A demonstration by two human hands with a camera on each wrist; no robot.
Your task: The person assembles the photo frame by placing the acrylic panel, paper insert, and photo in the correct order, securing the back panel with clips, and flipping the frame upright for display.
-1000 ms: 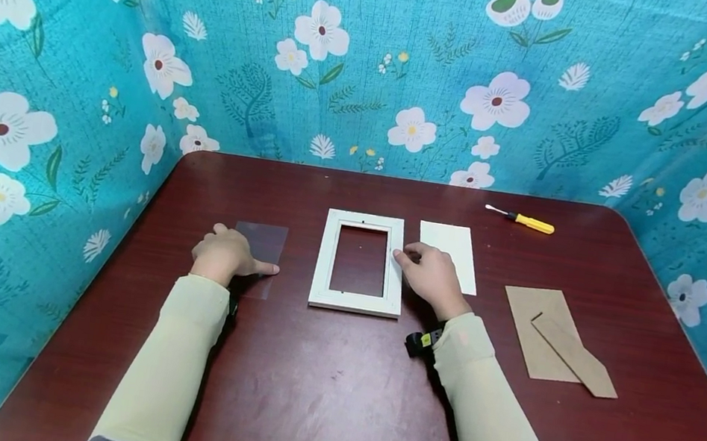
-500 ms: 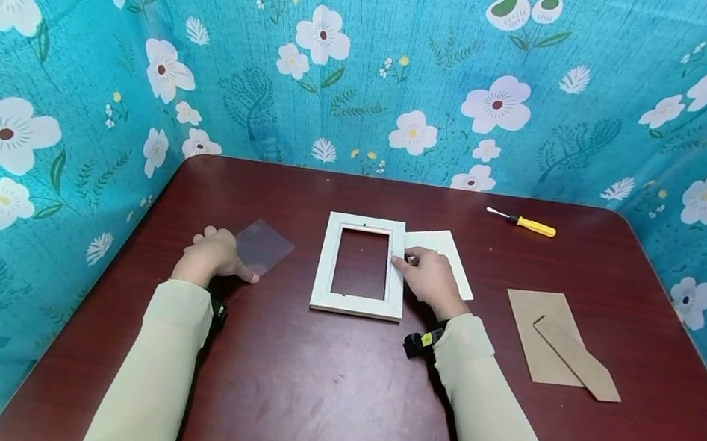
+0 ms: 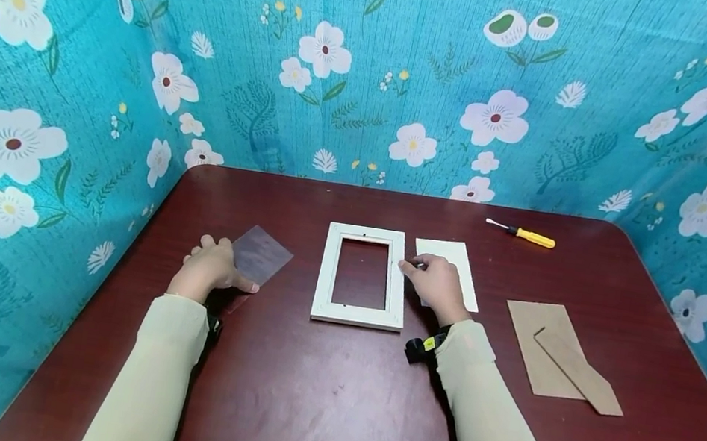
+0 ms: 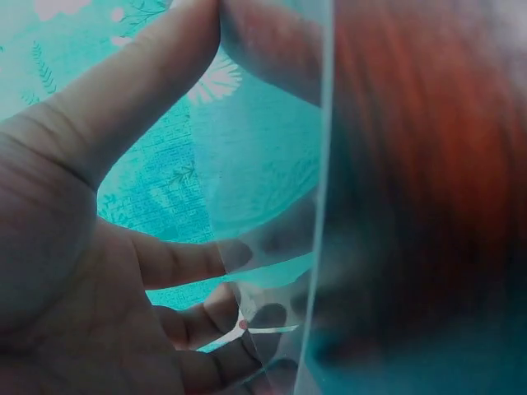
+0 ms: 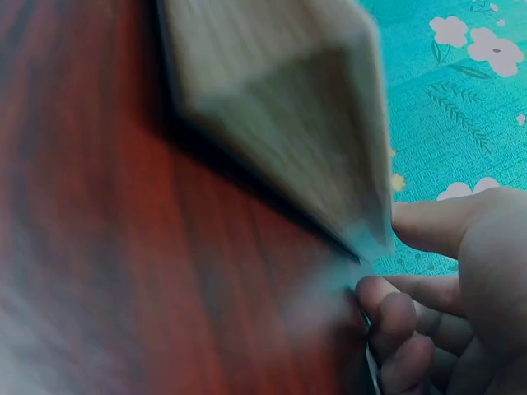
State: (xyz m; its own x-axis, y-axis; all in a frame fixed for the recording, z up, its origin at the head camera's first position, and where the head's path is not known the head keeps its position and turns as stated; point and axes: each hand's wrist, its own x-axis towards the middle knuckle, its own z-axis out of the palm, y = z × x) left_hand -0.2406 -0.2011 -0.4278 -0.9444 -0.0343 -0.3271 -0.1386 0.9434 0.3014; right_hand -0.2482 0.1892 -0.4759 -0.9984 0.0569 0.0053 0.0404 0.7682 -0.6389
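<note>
Clear sheet (image 3: 262, 254) has turned aslant in the left grip (image 3: 211, 270).

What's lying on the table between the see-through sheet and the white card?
The white frame; the head view shows it, with the right hand at its edge nearest the white card.

The left hand (image 3: 207, 268) covers part of the clear, thin plastic sheet (image 3: 262, 254), whose top and bottom run out of the left wrist view. The right hand (image 3: 439, 285) hides part of the white rectangular card (image 3: 454, 251); whether its fingertips touch the card is unclear. The white rectangular frame (image 3: 357, 315) is blurred and cut off at the right wrist view's top (its dark specks are too small to identify). The dark red wooden tabletop (image 3: 314, 403) loses its near edge below the head view.
</note>
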